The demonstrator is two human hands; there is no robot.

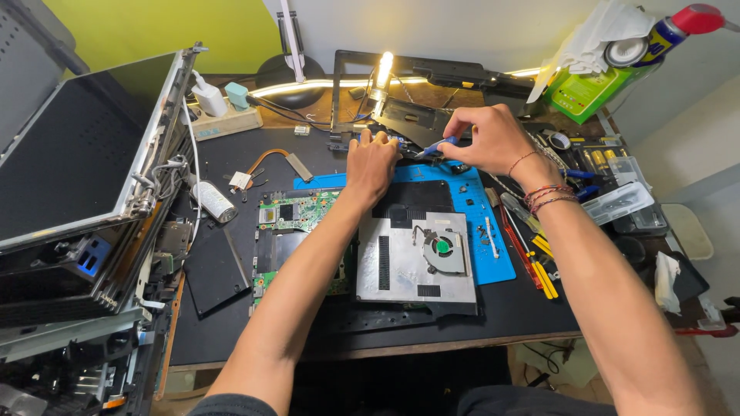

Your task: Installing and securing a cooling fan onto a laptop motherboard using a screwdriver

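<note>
Nearest the person, the opened grey metal laptop base with its round cooling fan [420, 258] lies flat on the black desk mat [231, 154], its near edge close to the desk's front edge, with a green circuit board [297, 209] exposed at its left. It partly covers a bright blue silicone work mat [493, 246], probably laid there to keep loose screws from rolling off.

Beyond it, both forearms reach across the base to its far edge. The left hand [370, 163] presses down with curled fingers on a dark part there, seemingly to steady it (whether it pinches anything is hidden by the knuckles). The right hand [493, 140] is closed in a fine pinch around a small blue-handled tool [437, 145], its tip aimed toward the left hand's fingertips.

Room is tight: a row of red and yellow screwdrivers [532, 258] lines the mat's right edge, a tilted laptop screen panel [81, 146] crowds the left, and a black plastic bezel frame [432, 73] leans at the back beside a lit lamp [383, 71]. The freest patch is the dark mat left of the board.
</note>
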